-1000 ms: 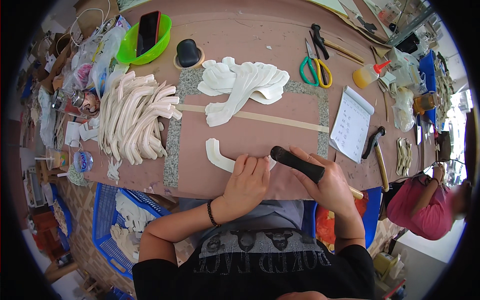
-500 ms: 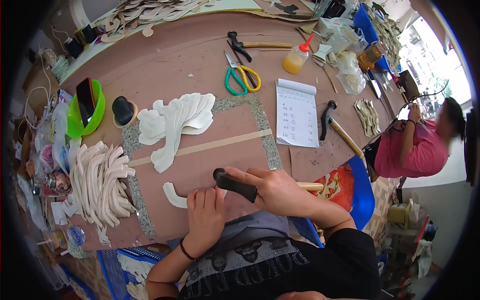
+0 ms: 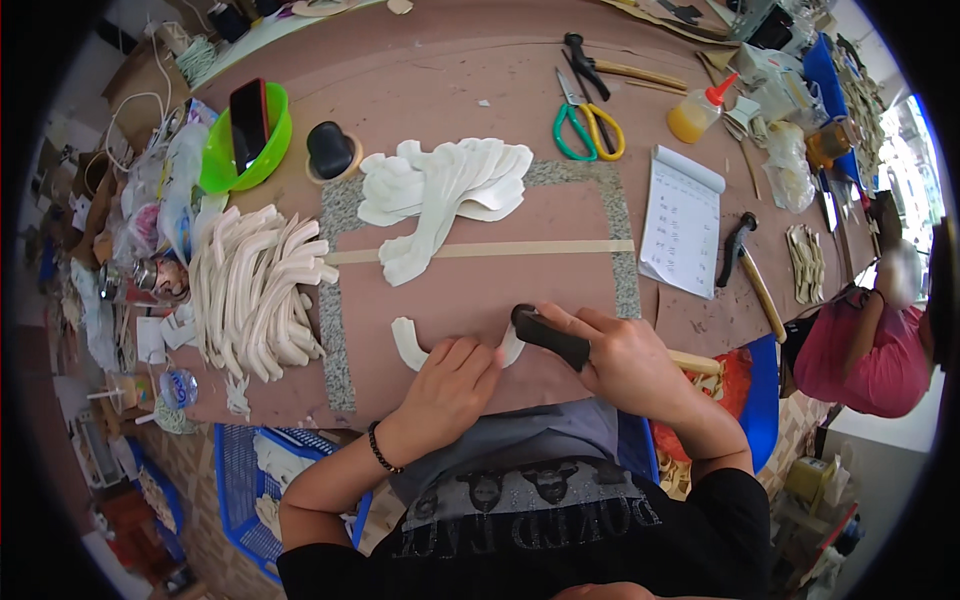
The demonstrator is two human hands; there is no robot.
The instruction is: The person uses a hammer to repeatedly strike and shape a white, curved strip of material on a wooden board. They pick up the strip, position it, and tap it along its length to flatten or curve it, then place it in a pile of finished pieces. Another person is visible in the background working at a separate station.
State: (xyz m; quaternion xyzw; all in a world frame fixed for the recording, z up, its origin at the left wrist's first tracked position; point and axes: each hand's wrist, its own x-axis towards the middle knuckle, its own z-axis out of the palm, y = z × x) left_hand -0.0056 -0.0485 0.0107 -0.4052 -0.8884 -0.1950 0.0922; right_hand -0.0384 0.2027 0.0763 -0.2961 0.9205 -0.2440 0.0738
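Observation:
A curved white strip (image 3: 407, 344) lies near the front of the work surface, bent like a U. My left hand (image 3: 452, 390) rests over its middle, fingers together, gripping it and hiding that part. The strip's other end shows between this hand and the hammer. My right hand (image 3: 632, 365) is closed around a hammer (image 3: 552, 338) with a black head and a pale wooden handle. The head is at the strip's right end; whether they touch I cannot tell. Beyond my hands lies a fanned pile of white curved pieces (image 3: 445, 190).
At left are a heap of cream strips (image 3: 255, 290) and a green bowl (image 3: 218, 160) holding a phone. Scissors (image 3: 590, 125), a glue bottle (image 3: 692, 118), a notepad (image 3: 682, 225) and another hammer (image 3: 752, 275) lie farther right. A person in pink (image 3: 865, 350) sits at the right.
The whole view has shifted, so the table appears farther right and higher. More of the strip's right end shows between my left hand and the hammer head. Both hands keep their hold.

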